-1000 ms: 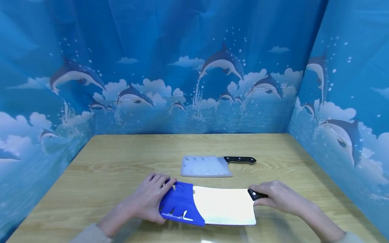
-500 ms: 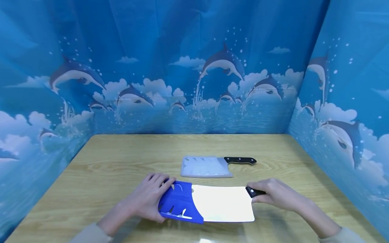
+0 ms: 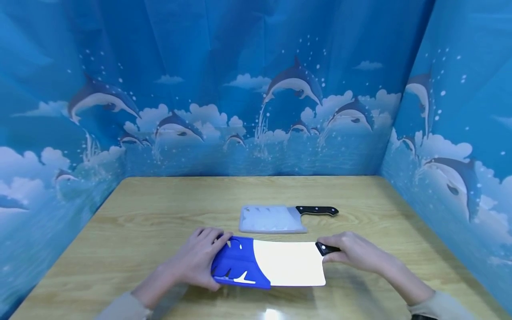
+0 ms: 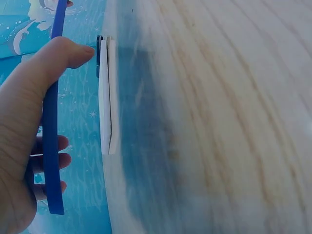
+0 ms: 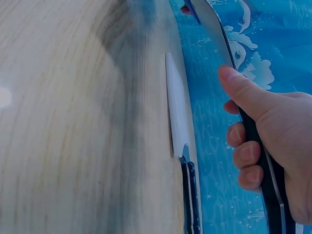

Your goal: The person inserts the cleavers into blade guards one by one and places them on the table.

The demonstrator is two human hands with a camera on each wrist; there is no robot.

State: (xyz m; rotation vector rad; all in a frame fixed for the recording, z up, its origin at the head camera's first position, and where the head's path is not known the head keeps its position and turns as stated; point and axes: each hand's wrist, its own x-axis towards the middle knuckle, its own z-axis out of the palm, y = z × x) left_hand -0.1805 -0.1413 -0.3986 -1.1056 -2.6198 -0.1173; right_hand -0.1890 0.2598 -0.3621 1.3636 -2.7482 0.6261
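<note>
My left hand [image 3: 198,260] grips the outer end of a blue blade sheath [image 3: 242,262], thumb on one side and fingers on the other. Into this sheath runs the blade of a cleaver [image 3: 290,263], its bright rear part showing outside. My right hand [image 3: 354,252] holds the cleaver by its black handle [image 5: 251,131], fingers wrapped round it in the right wrist view. Sheath and cleaver are held up over the table, their shadow below. Behind them lies a second cleaver [image 3: 318,210], its blade inside a translucent white sheath [image 3: 272,219].
The wood-grain table [image 3: 172,200] stretches away beyond both hands. Blue curtains [image 3: 224,58] printed with dolphins stand along its back and sides. A bright light reflection shows on the tabletop near the front.
My right hand has moved left, pushing the cleaver deeper into the blue sheath, so less blade shows. The left hand keeps nearly the same place. The second cleaver has not moved.
</note>
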